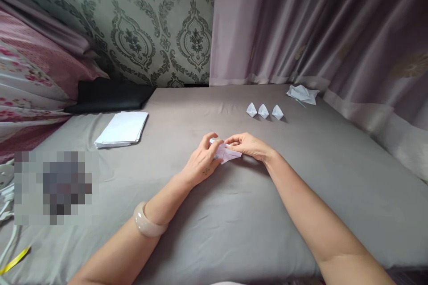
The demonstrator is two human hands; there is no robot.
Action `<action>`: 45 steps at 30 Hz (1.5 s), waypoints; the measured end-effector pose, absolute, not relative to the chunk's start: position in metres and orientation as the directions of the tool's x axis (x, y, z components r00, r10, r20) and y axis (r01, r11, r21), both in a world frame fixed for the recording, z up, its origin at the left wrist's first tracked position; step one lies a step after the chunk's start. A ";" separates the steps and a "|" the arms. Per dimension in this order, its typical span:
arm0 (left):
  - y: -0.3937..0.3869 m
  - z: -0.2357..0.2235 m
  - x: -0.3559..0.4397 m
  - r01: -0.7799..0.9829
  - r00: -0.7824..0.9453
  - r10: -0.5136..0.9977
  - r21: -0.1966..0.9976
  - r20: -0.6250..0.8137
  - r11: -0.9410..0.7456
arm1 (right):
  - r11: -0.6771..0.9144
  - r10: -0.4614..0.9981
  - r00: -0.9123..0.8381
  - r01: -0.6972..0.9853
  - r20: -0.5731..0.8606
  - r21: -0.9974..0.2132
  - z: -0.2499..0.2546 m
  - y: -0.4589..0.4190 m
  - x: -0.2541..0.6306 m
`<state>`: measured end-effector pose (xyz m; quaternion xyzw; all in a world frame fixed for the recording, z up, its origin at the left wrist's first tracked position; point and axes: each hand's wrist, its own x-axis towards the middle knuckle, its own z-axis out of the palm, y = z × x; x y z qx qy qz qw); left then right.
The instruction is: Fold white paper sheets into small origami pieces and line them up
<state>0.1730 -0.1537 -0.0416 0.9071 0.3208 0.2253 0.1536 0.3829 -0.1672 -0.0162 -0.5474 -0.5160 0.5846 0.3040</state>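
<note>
Between my two hands is a piece of folded white paper (228, 155), partly covered by my fingers. My left hand (204, 158) grips its left side, fingers curled over the top and thumb below. My right hand (249, 146) pinches the upper right part of the paper, with its fingertips close to those of the left. Beyond the hands, three small folded paper shapes stand in a row: a left one (252, 110), a middle one (263, 111) and a right one (277, 112). A pale bangle (149, 220) circles my left wrist.
A stack of white paper (123, 128) lies at the left on the grey sheet (200, 236). Crumpled or folded paper (302, 94) sits at the far right by the curtain (267, 22). Black fabric (110, 94) lies at the back left, a yellow strip (16, 260) at the near left.
</note>
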 end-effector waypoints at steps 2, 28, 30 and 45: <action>-0.154 -0.042 0.173 0.517 0.699 0.650 0.418 0.298 -0.747 | -0.278 0.923 -0.212 0.211 -0.322 -0.937 -0.016 -0.167 0.383; -0.099 -0.022 0.179 0.574 0.720 0.683 0.659 -0.122 -0.486 | 0.127 0.991 -0.131 0.768 0.040 -0.628 -0.035 -0.175 0.376; -0.095 -0.023 0.177 0.529 0.745 0.656 0.707 -0.123 -0.469 | 0.117 0.990 -0.141 0.762 0.013 -0.636 -0.034 -0.172 0.380; -0.083 -0.040 0.168 0.353 0.849 0.511 0.573 0.135 -0.739 | 0.275 0.961 -0.227 0.699 0.160 -0.660 -0.048 -0.178 0.392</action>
